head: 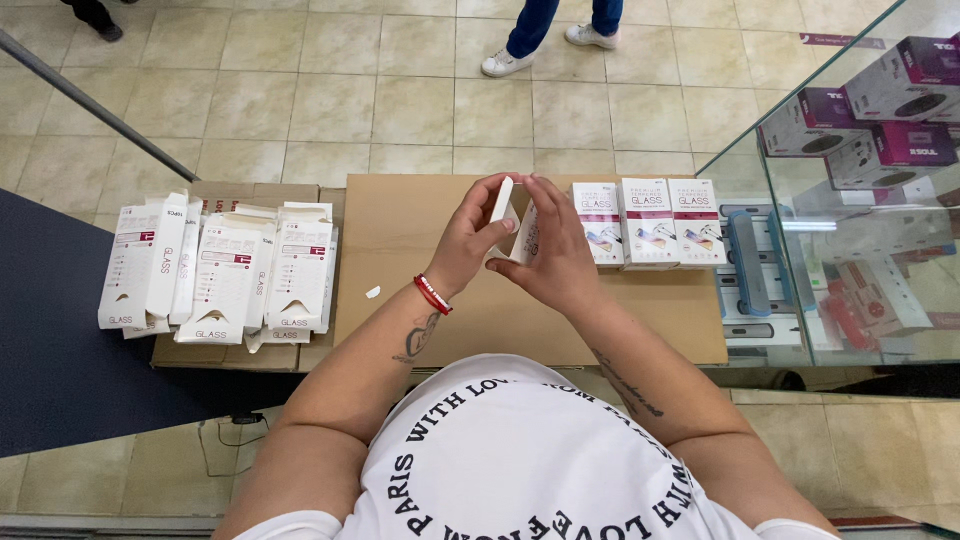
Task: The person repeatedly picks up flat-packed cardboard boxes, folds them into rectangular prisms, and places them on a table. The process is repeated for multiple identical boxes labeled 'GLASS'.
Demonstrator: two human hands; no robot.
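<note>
Both hands meet over the brown cardboard surface [420,215]. My left hand [470,240], with a red bracelet at the wrist, and my right hand [555,250] together hold a small white flat box [503,205], tilted on its edge. A second white piece [526,235] with a printed face is pressed against my right palm. Just right of the hands, three white-and-pink flat packages [647,222] lie side by side on the cardboard.
A heap of flattened white boxes [225,270] lies on a cardboard carton at the left. A glass display case [860,200] with boxed goods stands at the right. A dark blue mat [60,340] covers the floor at the left. Another person's legs [560,30] stand beyond on the tiles.
</note>
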